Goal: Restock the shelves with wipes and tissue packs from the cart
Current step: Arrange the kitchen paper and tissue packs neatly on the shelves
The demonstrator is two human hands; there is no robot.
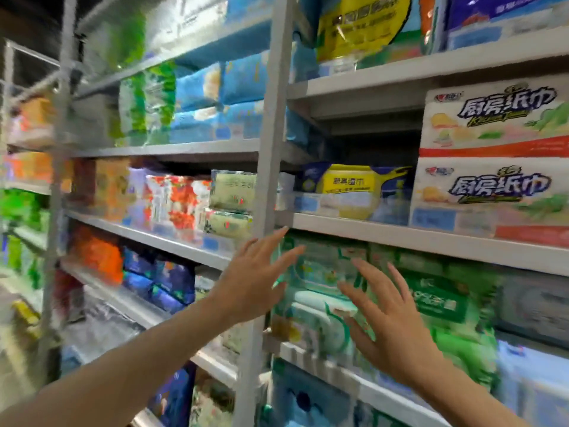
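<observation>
Grey metal shelves (400, 235) filled with wipes and tissue packs fill the head view. Green-and-white wipes packs (320, 272) stand on the shelf at hand height. My left hand (255, 282) is spread with straight fingers in front of the left side of those packs, beside the grey upright post (268, 149). My right hand (391, 318) is spread too, fingers straight, in front of the right side of the same packs. Neither hand grips anything. Whether the fingertips touch the packs is blurred. No cart shows.
Above sit yellow-and-blue wipes packs (348, 186) and white kitchen-paper packs (492, 192). Left of the post are orange packs (98, 257), blue packs (166, 282) and red-flowered packs (175, 198). A darker green pack (443, 300) stands right of my hands.
</observation>
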